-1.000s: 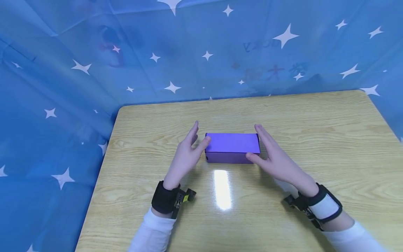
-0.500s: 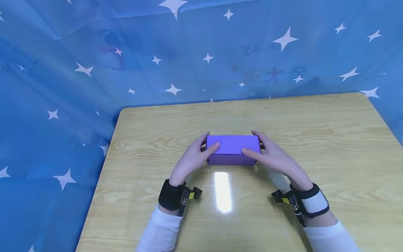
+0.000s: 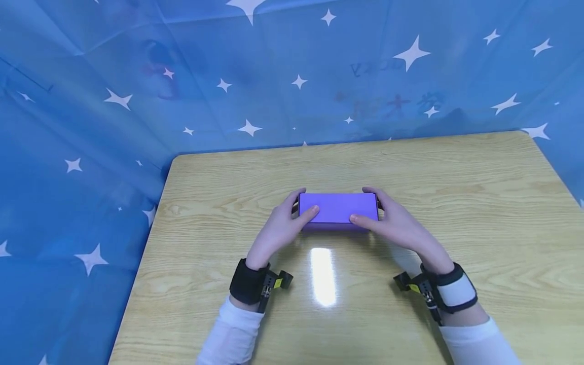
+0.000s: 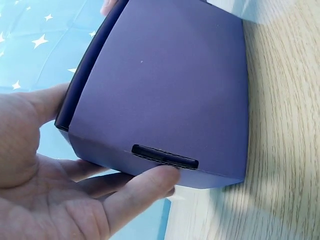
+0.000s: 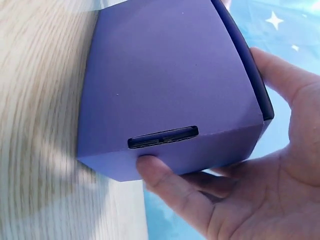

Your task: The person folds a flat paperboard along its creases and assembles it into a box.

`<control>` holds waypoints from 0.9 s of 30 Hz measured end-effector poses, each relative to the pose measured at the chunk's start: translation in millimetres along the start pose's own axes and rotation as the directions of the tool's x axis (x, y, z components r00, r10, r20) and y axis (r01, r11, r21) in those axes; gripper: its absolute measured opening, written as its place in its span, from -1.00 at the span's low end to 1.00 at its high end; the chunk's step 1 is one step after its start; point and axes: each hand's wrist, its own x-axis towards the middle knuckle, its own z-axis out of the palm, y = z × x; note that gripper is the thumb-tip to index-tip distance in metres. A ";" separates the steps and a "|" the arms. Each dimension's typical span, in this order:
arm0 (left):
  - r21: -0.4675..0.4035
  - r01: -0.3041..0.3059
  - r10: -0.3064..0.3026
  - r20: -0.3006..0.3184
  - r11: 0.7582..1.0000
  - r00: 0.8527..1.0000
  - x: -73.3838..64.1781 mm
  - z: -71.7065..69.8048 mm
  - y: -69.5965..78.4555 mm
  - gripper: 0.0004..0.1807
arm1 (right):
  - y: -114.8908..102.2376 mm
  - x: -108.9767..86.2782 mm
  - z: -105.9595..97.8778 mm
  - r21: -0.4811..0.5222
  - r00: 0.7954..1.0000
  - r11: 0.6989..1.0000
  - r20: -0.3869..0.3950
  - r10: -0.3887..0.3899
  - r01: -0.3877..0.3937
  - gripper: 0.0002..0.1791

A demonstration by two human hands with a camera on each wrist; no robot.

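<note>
A purple cardboard box (image 3: 339,207) with a flat lid is held from both ends in the head view. My left hand (image 3: 279,225) grips its left end, thumb on the lid and fingers along the end wall. At the opposite end my right hand (image 3: 399,225) holds it in the same way, its thumb on the lid near the front edge. In the left wrist view, a fingertip touches the box (image 4: 165,90) just below a dark slot. The right wrist view shows a similar slot on the box (image 5: 170,85), with a fingertip below it. The box's underside is hidden.
The box is over a light wood-grain table (image 3: 219,203) with rounded far corners. Behind and to the left hangs a blue cloth (image 3: 274,50) with white stars. A bright light reflection lies on the tabletop in front of the box.
Both hands have closed in from the sides and taken hold of the box's ends. Since half a second ago, the front face has become a thinner strip in the head view.
</note>
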 end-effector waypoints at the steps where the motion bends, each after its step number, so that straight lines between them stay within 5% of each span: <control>1: -0.002 -0.006 0.006 -0.004 1.000 1.000 0.0 0.2 0.4 -0.18 | -0.1 -0.2 -0.3 -0.005 1.000 1.000 -0.008 -0.010 0.010 0.02; 10: -0.051 -0.075 0.073 -0.032 0.996 0.997 2.1 1.4 -2.4 -0.25 | 2.6 -1.2 -0.6 -0.019 0.993 0.996 -0.077 -0.092 0.090 -0.06; 27: -0.029 -0.048 0.049 0.032 0.998 0.998 1.5 -2.9 -4.9 -0.28 | 5.3 -4.8 -2.9 -0.037 0.985 0.987 -0.073 -0.157 0.155 -0.14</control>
